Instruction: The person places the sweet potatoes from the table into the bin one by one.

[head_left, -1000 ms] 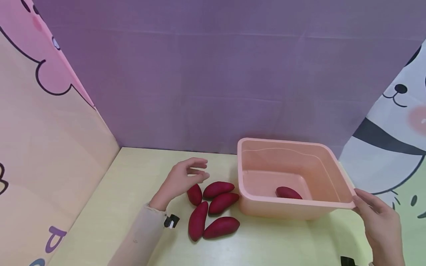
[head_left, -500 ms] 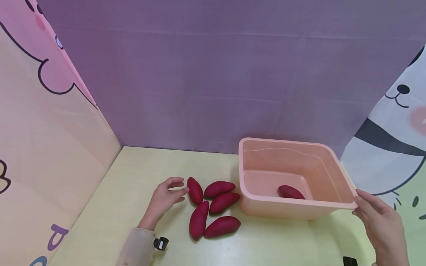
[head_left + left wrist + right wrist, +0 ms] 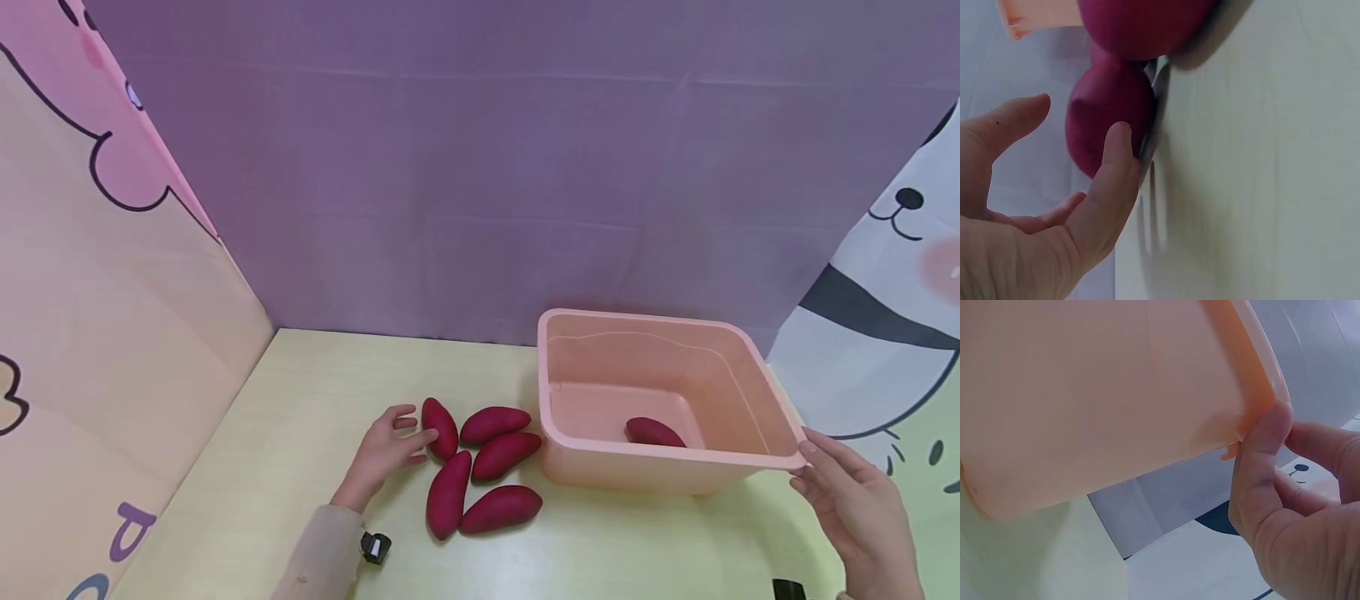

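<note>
My left hand (image 3: 384, 450) is beside the leftmost purple-red sweet potato (image 3: 440, 429), fingers spread and bent a little. In the left wrist view the thumb (image 3: 1022, 119) stands apart from that sweet potato (image 3: 1100, 119), and a finger overlaps its near side; whether it touches I cannot tell. Several more sweet potatoes (image 3: 501, 511) lie close together to the right. Between thumb and fingers my right hand (image 3: 862, 508) pinches the front right corner of a peach-pink plastic basin (image 3: 652, 471). Inside that basin lies one sweet potato (image 3: 654, 432), its lower edge hidden by the front rim.
The pale wood table (image 3: 315, 392) ends at a purple cloth backdrop (image 3: 450, 183). A cartoon-printed panel (image 3: 112, 333) rises at the left, another panel (image 3: 885, 350) at the right. The basin stands close to the backdrop.
From above the leftmost sweet potato my left hand has dropped back and left, then come slightly right to its side. My right hand keeps its hold on the basin's corner.
</note>
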A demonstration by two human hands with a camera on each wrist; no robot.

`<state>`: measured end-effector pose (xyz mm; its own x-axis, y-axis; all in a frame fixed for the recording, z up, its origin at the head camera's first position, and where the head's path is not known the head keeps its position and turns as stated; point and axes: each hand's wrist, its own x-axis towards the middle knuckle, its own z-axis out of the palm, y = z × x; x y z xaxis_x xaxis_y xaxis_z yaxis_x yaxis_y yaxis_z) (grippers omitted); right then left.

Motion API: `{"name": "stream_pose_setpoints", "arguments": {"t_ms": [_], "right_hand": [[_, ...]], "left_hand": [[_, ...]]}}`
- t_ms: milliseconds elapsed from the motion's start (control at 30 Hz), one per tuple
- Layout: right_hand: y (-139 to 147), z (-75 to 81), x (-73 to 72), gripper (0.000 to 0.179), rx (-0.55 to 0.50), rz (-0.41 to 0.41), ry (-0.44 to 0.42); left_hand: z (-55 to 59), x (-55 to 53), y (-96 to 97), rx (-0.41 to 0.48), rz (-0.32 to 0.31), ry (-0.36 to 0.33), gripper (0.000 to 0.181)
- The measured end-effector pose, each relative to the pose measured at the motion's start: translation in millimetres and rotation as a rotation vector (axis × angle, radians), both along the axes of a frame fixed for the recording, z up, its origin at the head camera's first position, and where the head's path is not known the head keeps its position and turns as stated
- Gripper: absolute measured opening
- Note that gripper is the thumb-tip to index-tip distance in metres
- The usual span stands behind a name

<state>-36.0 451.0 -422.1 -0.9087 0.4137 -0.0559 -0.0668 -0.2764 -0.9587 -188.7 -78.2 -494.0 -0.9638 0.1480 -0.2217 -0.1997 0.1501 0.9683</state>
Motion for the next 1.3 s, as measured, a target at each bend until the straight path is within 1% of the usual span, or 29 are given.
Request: {"name": "stream_pose_setpoints", "arguments": {"t_ms": [133, 233, 300, 367, 467, 533, 600, 733, 1033, 1233, 1300], "right_hand": [[-1, 0.7, 0.4, 0.022, -0.009, 0.004, 0.015], [-1, 1.3, 0.5, 0.023, -0.013, 0.009, 0.019], [-2, 1.4, 0.5, 0.022, -0.014, 0.006, 0.019], [-2, 2.0, 0.5, 0.022, -0.018, 0.002, 0.018], [-2, 2.7, 0.6, 0.022, -0.035, 0.0, 0.016], [-2, 3.1, 0.4, 0.023, -0.045, 0.004, 0.011], [-2, 3.2, 0.3, 0.022, -0.041, 0.006, 0.0], [-1, 3.3, 0.4, 0.023, -0.04, 0.009, -0.01], [-1, 3.7, 1.5, 0.023, -0.047, 0.002, -0.024], [0, 2.5, 1.6, 0.025, -0.055, 0.013, -0.009], [0, 2.1, 1.4, 0.025, -0.06, 0.019, 0.002]], "left_hand": [[-3.0, -1.5, 5.4, -0.046, -0.014, -0.011, 0.075], [-2.8, -2.2, 10.0, -0.096, -0.02, -0.005, 0.079], [-2.1, -2.9, 13.2, -0.153, -0.018, 0.01, 0.083], [-1.9, -4.9, 16.4, -0.227, -0.021, 0.04, 0.085], [-2.6, -7.9, 19.8, -0.322, -0.025, 0.072, 0.085], [-4.1, -9.4, 20.5, -0.354, -0.031, 0.089, 0.083], [-5.2, -10.2, 20.7, -0.362, -0.032, 0.091, 0.081], [-5.5, -11.6, 19.5, -0.35, -0.032, 0.097, 0.075], [-9.6, -13.2, 18.5, -0.268, -0.017, 0.052, 0.068], [-10.6, -13.2, 18.4, -0.242, -0.005, 0.03, 0.064], [-11.0, -13.5, 18.3, -0.221, -0.002, 0.025, 0.061]]}}
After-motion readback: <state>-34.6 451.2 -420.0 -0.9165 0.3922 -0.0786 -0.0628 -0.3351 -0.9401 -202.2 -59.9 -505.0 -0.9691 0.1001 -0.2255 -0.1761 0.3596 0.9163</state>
